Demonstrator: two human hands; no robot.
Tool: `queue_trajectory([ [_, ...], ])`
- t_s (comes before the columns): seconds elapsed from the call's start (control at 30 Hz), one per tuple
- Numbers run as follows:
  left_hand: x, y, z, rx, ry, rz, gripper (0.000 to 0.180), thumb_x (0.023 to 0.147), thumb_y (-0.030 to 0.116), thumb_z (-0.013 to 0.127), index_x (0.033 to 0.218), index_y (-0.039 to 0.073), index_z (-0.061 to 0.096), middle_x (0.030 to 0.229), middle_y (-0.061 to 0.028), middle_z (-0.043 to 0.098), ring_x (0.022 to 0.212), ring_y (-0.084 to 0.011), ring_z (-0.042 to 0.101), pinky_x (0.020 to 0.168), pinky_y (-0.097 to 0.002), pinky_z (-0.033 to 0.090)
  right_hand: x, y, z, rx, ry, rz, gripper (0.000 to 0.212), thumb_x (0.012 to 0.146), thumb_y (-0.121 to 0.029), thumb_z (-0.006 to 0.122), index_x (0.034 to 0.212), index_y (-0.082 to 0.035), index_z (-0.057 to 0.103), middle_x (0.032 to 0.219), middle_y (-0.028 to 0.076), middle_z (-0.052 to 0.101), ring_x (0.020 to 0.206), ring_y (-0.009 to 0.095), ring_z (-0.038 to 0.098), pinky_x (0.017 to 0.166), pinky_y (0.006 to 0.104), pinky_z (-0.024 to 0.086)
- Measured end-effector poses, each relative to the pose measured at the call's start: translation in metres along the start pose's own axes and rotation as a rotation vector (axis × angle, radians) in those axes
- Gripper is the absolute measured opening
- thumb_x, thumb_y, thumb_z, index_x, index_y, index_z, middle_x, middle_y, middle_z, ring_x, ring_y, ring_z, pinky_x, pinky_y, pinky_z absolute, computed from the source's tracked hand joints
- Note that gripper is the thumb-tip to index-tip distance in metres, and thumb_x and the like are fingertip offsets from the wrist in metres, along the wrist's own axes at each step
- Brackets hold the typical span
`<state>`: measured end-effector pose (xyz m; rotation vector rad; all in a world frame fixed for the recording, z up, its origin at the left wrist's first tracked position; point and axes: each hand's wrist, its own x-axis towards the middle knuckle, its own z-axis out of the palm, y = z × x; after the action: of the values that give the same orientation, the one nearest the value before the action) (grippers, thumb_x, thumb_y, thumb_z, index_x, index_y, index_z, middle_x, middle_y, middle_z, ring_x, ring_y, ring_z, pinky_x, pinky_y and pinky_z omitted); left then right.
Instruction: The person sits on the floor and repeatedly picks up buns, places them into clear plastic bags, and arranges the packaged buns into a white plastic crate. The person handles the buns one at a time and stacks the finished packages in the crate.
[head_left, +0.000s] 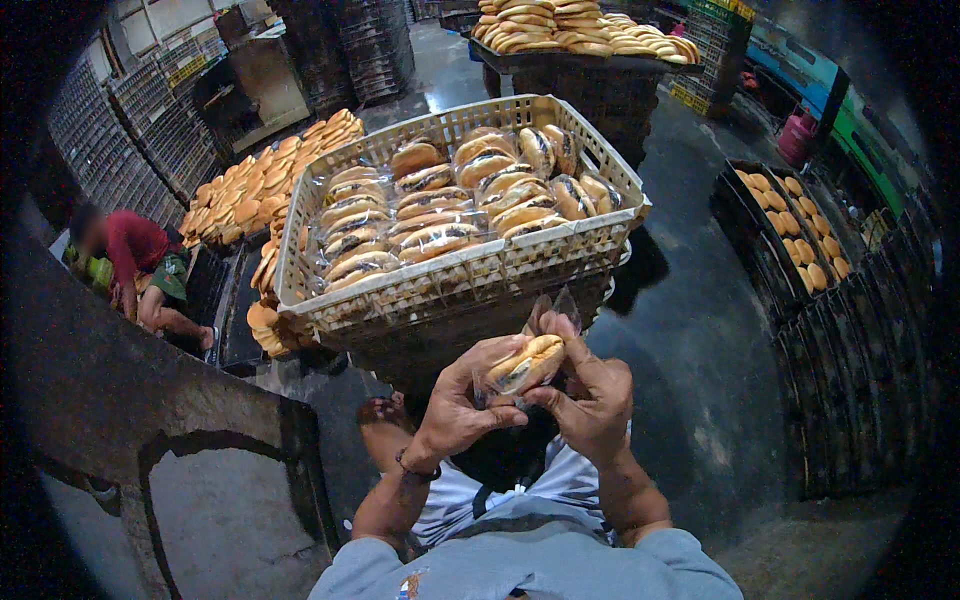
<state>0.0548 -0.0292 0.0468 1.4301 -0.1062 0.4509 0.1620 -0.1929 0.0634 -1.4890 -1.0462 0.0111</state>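
Between my two hands, above my lap, is a filled bread bun [527, 364] in a clear plastic bag [553, 316]. My left hand [468, 395] grips the bun's left side, fingers behind it and thumb below. The fingers of my right hand [592, 395] are closed on the bag at the bun's right end, and the bag's loose end sticks up there. Just beyond my hands stands a cream plastic crate [470, 285] holding rows of bagged buns [435, 205] with dark filling.
At left, a person in a red top [137, 250] crouches beside a heap of loose buns [265, 180]. More bread [560, 28] is piled on a far table [560, 68]. Black trays [830, 370] are stacked at right, the top ones bearing buns [795, 225]. A dark partition [190, 400] rises at lower left.
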Motion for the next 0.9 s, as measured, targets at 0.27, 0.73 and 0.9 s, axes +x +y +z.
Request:
queue_trajectory([
  [0.27, 0.007, 0.014, -0.015, 0.133, -0.282, -0.010, 0.066, 0.071, 0.018, 0.091, 0.131, 0.009, 0.064, 0.132, -0.0096, 0.049, 0.133, -0.0247, 0.047, 0.111, -0.0362, 0.040, 0.004, -0.008, -0.016, -0.289, -0.128, -0.147, 0.057, 0.071, -0.021, 0.087, 0.120, 0.001, 0.068, 0.114, 0.019, 0.072, 0.097, 0.026, 0.074, 0.081, 0.0312, 0.056],
  [0.73, -0.020, -0.021, -0.003, -0.504, 0.183, -0.239, 0.026, 0.095, 0.018, 0.069, 0.106, -0.006, 0.070, 0.102, -0.0109, 0.071, 0.097, -0.0175, 0.068, 0.090, -0.0300, 0.055, 0.005, 0.005, -0.019, -0.069, -0.317, 0.139, 0.030, 0.075, -0.019, 0.084, 0.101, -0.009, 0.076, 0.096, 0.007, 0.076, 0.086, 0.019, 0.075, 0.073, 0.0294, 0.057],
  [0.9, -0.026, -0.015, -0.012, -0.350, 0.141, -0.321, 0.022, 0.095, 0.017, 0.070, 0.098, -0.005, 0.072, 0.097, -0.0083, 0.071, 0.087, -0.0134, 0.066, 0.078, -0.0255, 0.053, 0.001, 0.003, -0.019, -0.035, -0.446, 0.119, 0.031, 0.073, -0.016, 0.084, 0.103, -0.013, 0.077, 0.101, 0.007, 0.075, 0.092, 0.019, 0.073, 0.080, 0.0302, 0.055],
])
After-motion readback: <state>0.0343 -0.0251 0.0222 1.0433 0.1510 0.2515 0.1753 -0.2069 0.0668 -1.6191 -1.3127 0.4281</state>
